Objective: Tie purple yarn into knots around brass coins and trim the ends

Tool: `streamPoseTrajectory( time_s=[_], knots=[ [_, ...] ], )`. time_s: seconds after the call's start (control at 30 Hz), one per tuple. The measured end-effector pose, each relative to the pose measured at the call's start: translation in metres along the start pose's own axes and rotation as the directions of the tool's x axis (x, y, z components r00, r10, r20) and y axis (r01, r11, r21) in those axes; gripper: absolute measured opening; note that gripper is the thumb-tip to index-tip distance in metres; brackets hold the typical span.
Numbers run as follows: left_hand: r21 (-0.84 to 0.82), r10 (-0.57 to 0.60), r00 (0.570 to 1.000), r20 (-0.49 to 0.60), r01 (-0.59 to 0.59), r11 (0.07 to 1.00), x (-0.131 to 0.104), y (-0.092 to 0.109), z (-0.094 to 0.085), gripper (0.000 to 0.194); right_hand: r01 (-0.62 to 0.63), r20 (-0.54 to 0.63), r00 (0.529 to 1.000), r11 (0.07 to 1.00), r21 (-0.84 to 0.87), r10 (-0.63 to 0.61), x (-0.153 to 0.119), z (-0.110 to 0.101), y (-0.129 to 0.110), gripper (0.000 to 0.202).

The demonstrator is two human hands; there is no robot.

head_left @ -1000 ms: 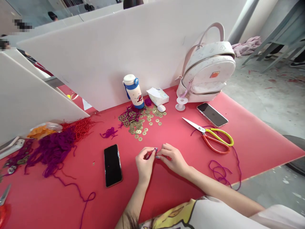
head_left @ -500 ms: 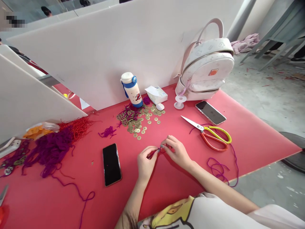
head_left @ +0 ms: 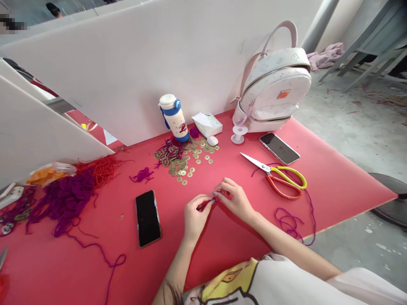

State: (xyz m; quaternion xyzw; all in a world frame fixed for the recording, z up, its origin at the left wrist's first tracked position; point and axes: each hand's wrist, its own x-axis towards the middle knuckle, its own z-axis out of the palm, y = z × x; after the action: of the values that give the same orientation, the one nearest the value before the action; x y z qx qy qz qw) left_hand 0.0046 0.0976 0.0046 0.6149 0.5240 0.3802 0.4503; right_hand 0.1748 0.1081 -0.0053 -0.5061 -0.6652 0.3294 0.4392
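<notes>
Over the red table (head_left: pixel 229 262), my left hand (head_left: pixel 197 214) pinches a short purple cord (head_left: pixel 201 207) between thumb and fingers. My right hand (head_left: pixel 231 195) grips the same cord just beside it, so the fingertips of both hands nearly meet. A small loop shows by the right fingers; its exact form is partly hidden. Beyond the hands lie brass-coloured coins (head_left: pixel 182 166) with holes, some tied with purple cord. Scissors (head_left: pixel 276 176) with one yellow and one red handle rest to the right, and a loose purple cord (head_left: pixel 291 224) curls below them.
A black phone (head_left: pixel 148 218) lies to the left, another phone (head_left: pixel 280 148) to the right. Purple cords (head_left: pixel 65 199) and red cords (head_left: pixel 103 173) are heaped at far left. A bottle (head_left: pixel 174 118), a tissue pack (head_left: pixel 208 125), a spool (head_left: pixel 239 134) and a white backpack (head_left: pixel 275 93) stand along the partition.
The view has shifted slightly. Both hands keep their pinch on the cord; the right fingers have moved a little closer to the left ones.
</notes>
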Motion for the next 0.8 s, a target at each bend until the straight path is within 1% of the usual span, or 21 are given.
streamPoseTrajectory(
  time_s=[0.1, 0.17, 0.33, 0.53, 0.67, 0.8],
  knots=[
    [0.001, 0.005, 1.0, -0.023, -0.005, 1.0, 0.0006, 0.0011, -0.0021, 0.011, -0.028, 0.028, 0.999, 0.987, 0.156, 0.024, 0.0021, -0.0035, -0.0007, 0.035],
    [-0.004, 0.004, 0.999, -0.048, -0.004, 1.0, 0.0011, 0.0017, -0.0042, 0.011, -0.053, 0.037, 0.998, 0.977, 0.207, 0.046, 0.004, -0.0059, 0.0007, 0.037],
    [-0.003, 0.024, 0.998, -0.064, -0.024, 1.0, 0.0011, 0.0027, -0.0077, 0.012, -0.067, 0.085, 0.995, 0.98, 0.189, 0.052, 0.0054, -0.0078, 0.0058, 0.024],
    [0.006, 0.061, 0.996, -0.058, -0.061, 0.998, 0.0004, 0.0038, -0.0067, 0.012, -0.088, 0.081, 0.994, 0.979, 0.185, 0.074, 0.004, -0.0072, 0.0039, 0.023],
    [0.042, 0.109, 0.993, -0.037, -0.107, 0.993, 0.0002, 0.0023, -0.0067, 0.013, -0.062, 0.079, 0.996, 0.986, 0.154, 0.051, 0.0036, -0.0077, 0.0037, 0.023],
    [0.048, 0.102, 0.995, -0.016, -0.101, 0.994, -0.0001, 0.0002, -0.0069, 0.013, -0.034, 0.091, 0.996, 0.992, 0.124, 0.023, 0.0026, -0.0082, 0.0046, 0.022]
  ],
)
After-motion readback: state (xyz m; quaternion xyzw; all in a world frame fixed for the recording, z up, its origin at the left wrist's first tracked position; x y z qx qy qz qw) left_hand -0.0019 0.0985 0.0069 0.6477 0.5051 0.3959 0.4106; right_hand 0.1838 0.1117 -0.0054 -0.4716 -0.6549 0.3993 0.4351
